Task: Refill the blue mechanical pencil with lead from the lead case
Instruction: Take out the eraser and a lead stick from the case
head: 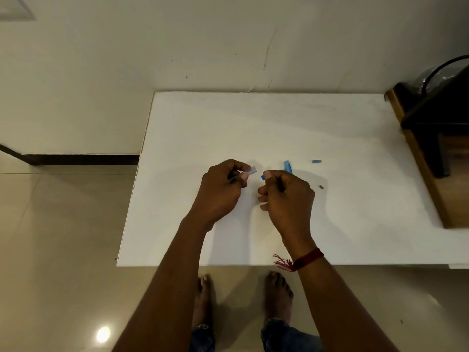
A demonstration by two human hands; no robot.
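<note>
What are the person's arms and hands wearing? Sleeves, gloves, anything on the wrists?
Both forearms are bare, no sleeves or gloves. The left hand and wrist wear nothing. The right hand has a dark red thread wristband at its wrist, with a frayed red tassel. No rings show.

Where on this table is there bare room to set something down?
Bare: the far strip by the wall, and the left side beyond the left hand. Crowded: right of the right hand, around the blue cap and grey bit.
</note>
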